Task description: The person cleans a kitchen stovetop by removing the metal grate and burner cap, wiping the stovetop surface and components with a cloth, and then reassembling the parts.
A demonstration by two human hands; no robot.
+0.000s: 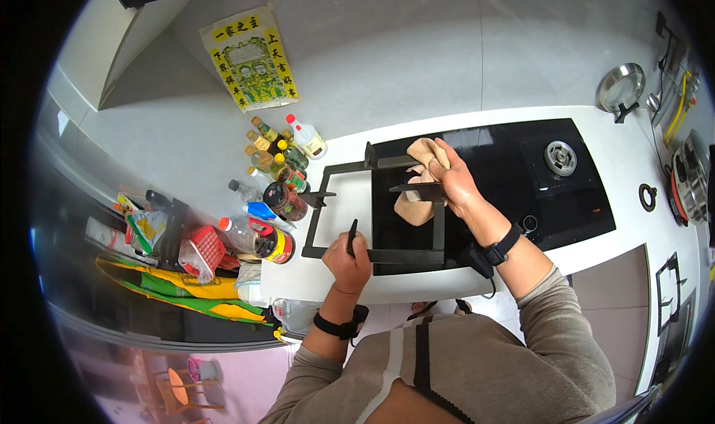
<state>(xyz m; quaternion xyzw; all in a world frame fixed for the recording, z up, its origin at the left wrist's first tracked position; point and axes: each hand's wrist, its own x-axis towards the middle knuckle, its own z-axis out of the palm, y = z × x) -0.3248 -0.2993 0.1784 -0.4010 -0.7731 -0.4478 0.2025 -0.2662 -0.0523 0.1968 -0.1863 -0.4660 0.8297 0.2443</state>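
Observation:
A square black pot-support frame (410, 256) with upright prongs is held above the left end of the black gas cooktop (503, 200) and the white counter. My left hand (347, 262) grips its near left side, around one of the prongs. On its right side, my right hand (455, 181) presses a tan cloth (416, 209) against the frame, partly wrapping a bar. The cloth hides part of the bar and of my fingers. Farther right on the cooktop sits a bare round burner (560, 158), with a control knob (527, 224) nearer me.
Sauce bottles and jars (285, 200) crowd the counter's left end. A glass pot lid (623, 88) leans on the back wall at right. A black ring (648, 197) lies near a steel pot (692, 175). A second pot-support frame (668, 292) rests at far right.

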